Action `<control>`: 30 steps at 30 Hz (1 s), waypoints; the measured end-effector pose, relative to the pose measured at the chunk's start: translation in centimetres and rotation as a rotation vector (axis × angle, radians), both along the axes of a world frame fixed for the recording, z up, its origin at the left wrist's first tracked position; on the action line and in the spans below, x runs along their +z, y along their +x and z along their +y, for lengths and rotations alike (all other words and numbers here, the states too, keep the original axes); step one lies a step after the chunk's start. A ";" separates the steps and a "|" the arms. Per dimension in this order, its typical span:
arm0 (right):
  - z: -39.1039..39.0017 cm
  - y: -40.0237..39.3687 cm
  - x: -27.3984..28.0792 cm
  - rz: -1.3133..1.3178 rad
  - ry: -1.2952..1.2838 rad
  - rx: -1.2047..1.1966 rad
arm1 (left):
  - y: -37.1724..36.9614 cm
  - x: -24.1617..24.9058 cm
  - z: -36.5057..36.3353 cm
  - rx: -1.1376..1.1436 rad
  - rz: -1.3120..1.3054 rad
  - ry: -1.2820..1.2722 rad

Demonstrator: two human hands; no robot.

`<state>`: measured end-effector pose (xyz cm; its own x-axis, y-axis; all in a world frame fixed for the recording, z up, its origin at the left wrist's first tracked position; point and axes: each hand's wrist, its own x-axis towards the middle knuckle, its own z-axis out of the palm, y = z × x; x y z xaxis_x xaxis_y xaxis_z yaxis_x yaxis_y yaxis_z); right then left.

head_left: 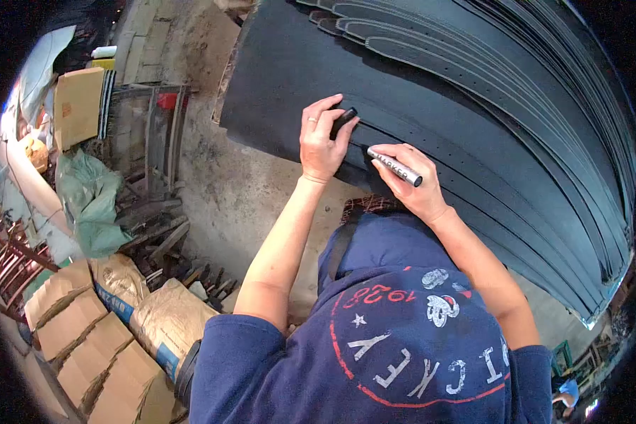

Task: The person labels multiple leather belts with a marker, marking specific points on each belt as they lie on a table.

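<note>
My right hand grips a silver marker with its dark tip pointing up and left, close over a dark strip on the table. To the left, my left hand has its fingers curled around a short black marker cap, just above the dark sheet. Beyond both hands lie several long, belt-like black strips with rounded ends, pale stitched edges and small holes, overlapping one another.
A black sheet covers the table's left end. Wooden frames and a green plastic sheet stand at the left. Brown cardboard and filled sacks are stacked at lower left, on the concrete floor side.
</note>
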<state>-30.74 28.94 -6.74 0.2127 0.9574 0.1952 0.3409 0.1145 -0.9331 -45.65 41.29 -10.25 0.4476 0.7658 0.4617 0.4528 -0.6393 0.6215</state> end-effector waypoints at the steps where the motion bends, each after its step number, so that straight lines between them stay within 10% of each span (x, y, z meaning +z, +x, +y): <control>1: -0.1 0.2 0.0 -0.008 0.016 0.000 | 0.0 0.1 0.0 0.001 0.009 0.016; 13: -3.9 4.3 0.2 0.368 -0.204 -0.391 | 0.0 0.0 -0.1 -0.003 0.004 0.002; 30: -3.0 4.3 0.7 -0.075 -0.050 -0.209 | -0.1 -0.1 0.0 -0.010 0.010 0.019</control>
